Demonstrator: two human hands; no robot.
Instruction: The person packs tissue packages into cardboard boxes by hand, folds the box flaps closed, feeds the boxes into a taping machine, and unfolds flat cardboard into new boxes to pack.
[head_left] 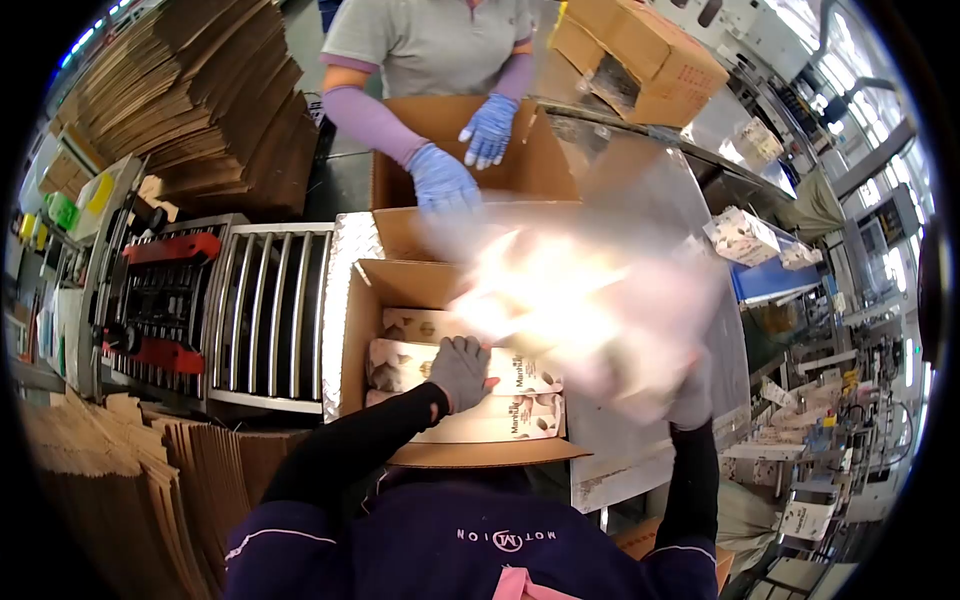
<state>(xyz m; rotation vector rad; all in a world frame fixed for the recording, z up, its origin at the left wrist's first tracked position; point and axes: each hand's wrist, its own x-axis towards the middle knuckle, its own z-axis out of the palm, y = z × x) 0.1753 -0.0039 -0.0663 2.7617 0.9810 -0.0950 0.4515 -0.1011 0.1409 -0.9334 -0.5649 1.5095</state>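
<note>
My left hand, in a grey glove with bare fingertips, rests fingers apart on the printed packs inside an open cardboard box. Several of these pale packs lie in rows there, with "Manhua"-like lettering. On the right, my right hand grips the near side of a large pale printed pack, held above the box's right side. Motion blur and strong glare smear this pack, so its exact shape cannot be made out. It hides part of the box's far right corner.
Across from me a co-worker in blue gloves reaches over another open box. A roller conveyor lies left, near stacks of flattened cardboard. A metal table extends right. One more carton stands at the back.
</note>
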